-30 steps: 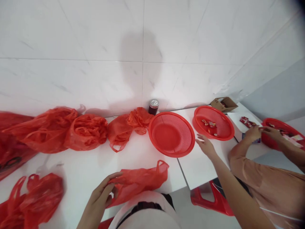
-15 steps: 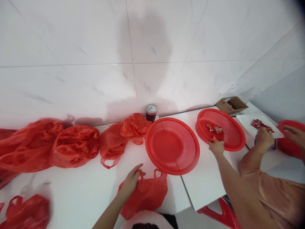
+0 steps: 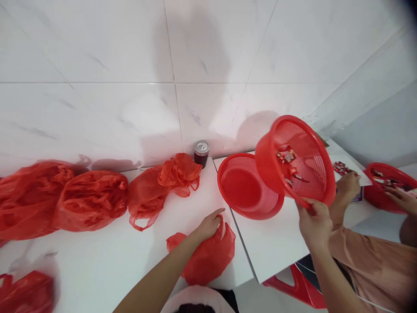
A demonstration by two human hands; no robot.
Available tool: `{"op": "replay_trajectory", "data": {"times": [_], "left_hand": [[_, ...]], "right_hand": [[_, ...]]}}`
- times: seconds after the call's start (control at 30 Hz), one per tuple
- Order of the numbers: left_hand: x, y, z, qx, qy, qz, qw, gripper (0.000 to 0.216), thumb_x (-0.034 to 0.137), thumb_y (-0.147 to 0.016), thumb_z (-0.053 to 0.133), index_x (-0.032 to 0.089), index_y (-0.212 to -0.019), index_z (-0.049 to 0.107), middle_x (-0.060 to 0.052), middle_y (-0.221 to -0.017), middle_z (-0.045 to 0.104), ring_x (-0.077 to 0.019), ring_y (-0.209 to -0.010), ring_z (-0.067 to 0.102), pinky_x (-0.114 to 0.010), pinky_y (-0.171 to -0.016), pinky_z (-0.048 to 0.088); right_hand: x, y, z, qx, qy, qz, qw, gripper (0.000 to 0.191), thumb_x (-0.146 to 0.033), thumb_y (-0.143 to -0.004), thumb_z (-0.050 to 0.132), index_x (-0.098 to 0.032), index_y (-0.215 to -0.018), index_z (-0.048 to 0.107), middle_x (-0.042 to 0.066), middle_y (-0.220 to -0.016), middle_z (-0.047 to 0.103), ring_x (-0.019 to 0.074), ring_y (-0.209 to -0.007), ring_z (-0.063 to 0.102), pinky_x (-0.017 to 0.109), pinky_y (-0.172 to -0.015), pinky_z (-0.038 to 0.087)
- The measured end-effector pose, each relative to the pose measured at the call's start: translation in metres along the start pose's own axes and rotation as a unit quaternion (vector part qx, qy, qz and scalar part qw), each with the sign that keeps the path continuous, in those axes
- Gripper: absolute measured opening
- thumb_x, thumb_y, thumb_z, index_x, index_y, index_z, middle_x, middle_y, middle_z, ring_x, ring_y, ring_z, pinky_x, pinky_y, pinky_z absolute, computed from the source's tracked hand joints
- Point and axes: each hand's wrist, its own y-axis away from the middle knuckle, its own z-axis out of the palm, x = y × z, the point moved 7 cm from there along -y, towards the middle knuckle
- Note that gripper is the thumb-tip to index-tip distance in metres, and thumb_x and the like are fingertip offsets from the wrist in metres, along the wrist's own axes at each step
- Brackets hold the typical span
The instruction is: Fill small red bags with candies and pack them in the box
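My right hand point(image 3: 315, 222) grips the rim of a red plastic basket point(image 3: 265, 163), which is lifted off the table and tilted. Several small wrapped packets point(image 3: 286, 155) lie inside it. Below and to its left, another red mesh basket point(image 3: 240, 187) stands on the table, partly covered by the raised one. My left hand point(image 3: 209, 226) is closed on the handle of a red plastic bag point(image 3: 208, 261) near the table's front edge. The bag's contents do not show.
Stuffed red bags point(image 3: 93, 200) line the wall at left, beside a dark jar with a silver lid point(image 3: 201, 153). Another bag point(image 3: 29, 291) lies front left. At right, a co-worker's hand point(image 3: 348, 187) is by packets point(image 3: 340, 168), near a red basket point(image 3: 374, 195) and a red stool point(image 3: 299, 287).
My right hand has lifted and tilted the basket with packets, bringing it left. The other basket has shifted right. My left hand has moved right with the bag handle.
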Motion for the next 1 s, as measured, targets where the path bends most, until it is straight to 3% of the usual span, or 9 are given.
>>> {"op": "replay_trajectory", "data": {"times": [0.1,0.27,0.37,0.47,0.57,0.63,0.8,0.9,1.0], "left_hand": [[0.004,0.041,-0.017,0.011,-0.012,0.009,1.000,0.017,0.030,-0.081,0.055,0.019,-0.087,0.067,0.003,-0.059,0.050,-0.0128,-0.054,0.043,-0.025,-0.053,0.031],[-0.008,0.144,-0.083,0.063,0.094,-0.048,0.992,0.029,0.047,-0.079,0.064,0.019,-0.075,0.056,0.007,-0.054,0.040,-0.0077,-0.047,0.031,-0.020,-0.045,0.022],[-0.019,0.203,-0.116,0.103,0.179,-0.061,0.976,0.035,0.044,-0.076,0.070,0.018,-0.065,0.049,0.008,-0.052,0.035,-0.0069,-0.047,0.028,-0.019,-0.045,0.026],[-0.028,0.240,-0.132,0.147,0.210,-0.052,0.965,0.040,0.042,-0.075,0.073,0.018,-0.060,0.045,0.007,-0.053,0.034,-0.0063,-0.048,0.026,-0.018,-0.044,0.027],[-0.030,0.254,-0.131,0.168,0.233,-0.028,0.957,0.035,0.044,-0.073,0.074,0.017,-0.065,0.053,0.006,-0.055,0.037,-0.0060,-0.048,0.026,-0.018,-0.042,0.024],[-0.023,0.255,-0.126,0.184,0.230,-0.006,0.956,0.029,0.043,-0.072,0.074,0.017,-0.079,0.062,0.004,-0.062,0.048,-0.0061,-0.049,0.030,-0.017,-0.041,0.024],[0.005,0.256,-0.116,0.251,0.060,0.049,0.965,0.041,0.047,-0.074,0.070,0.023,-0.107,0.066,-0.003,-0.100,0.065,-0.0082,-0.057,0.043,-0.019,-0.048,0.036],[0.019,0.261,-0.112,0.277,-0.056,0.067,0.957,0.042,0.051,-0.078,0.065,0.023,-0.110,0.068,-0.005,-0.104,0.067,-0.0154,-0.074,0.056,-0.025,-0.065,0.048],[0.033,0.267,-0.106,0.268,-0.129,0.096,0.950,0.042,0.053,-0.081,0.060,0.024,-0.109,0.069,-0.006,-0.103,0.068,-0.0200,-0.084,0.059,-0.030,-0.075,0.050]], "right_hand": [[-0.057,0.049,-0.014,-0.070,-0.049,-0.067,0.994,0.023,-0.034,-0.082,0.055,-0.022,-0.095,0.070,0.010,-0.100,0.061,0.0262,-0.094,0.059,0.043,-0.084,0.048],[-0.120,0.146,-0.010,-0.242,-0.226,-0.077,0.940,0.027,-0.017,-0.081,0.052,-0.029,-0.097,0.069,0.007,-0.102,0.062,0.0237,-0.097,0.061,0.037,-0.082,0.052],[-0.135,0.193,0.008,-0.314,-0.288,-0.054,0.903,0.025,-0.014,-0.082,0.050,-0.027,-0.094,0.069,0.006,-0.098,0.061,0.0214,-0.092,0.061,0.034,-0.080,0.052],[-0.128,0.217,0.030,-0.339,-0.277,-0.020,0.899,0.020,-0.017,-0.085,0.051,-0.026,-0.094,0.068,0.006,-0.098,0.060,0.0205,-0.092,0.061,0.033,-0.079,0.053],[-0.114,0.222,0.045,-0.313,-0.236,0.003,0.920,0.018,-0.021,-0.087,0.051,-0.024,-0.096,0.067,0.007,-0.101,0.060,0.0211,-0.093,0.060,0.034,-0.079,0.054],[-0.107,0.222,0.052,-0.287,-0.198,-0.001,0.937,0.020,-0.023,-0.088,0.050,-0.023,-0.099,0.066,0.008,-0.102,0.059,0.0218,-0.094,0.060,0.036,-0.080,0.054],[-0.098,0.239,0.065,-0.265,-0.075,-0.049,0.960,0.027,-0.022,-0.087,0.048,-0.022,-0.105,0.068,0.010,-0.107,0.058,0.0236,-0.094,0.063,0.039,-0.080,0.055],[-0.085,0.252,0.074,-0.314,0.009,-0.029,0.949,0.035,-0.018,-0.084,0.050,-0.020,-0.116,0.065,0.015,-0.125,0.055,0.0266,-0.105,0.062,0.040,-0.084,0.053],[-0.073,0.252,0.083,-0.453,0.042,0.024,0.890,0.047,-0.024,-0.080,0.061,-0.017,-0.127,0.059,0.017,-0.132,0.054,0.0263,-0.096,0.067,0.040,-0.087,0.051]]}}
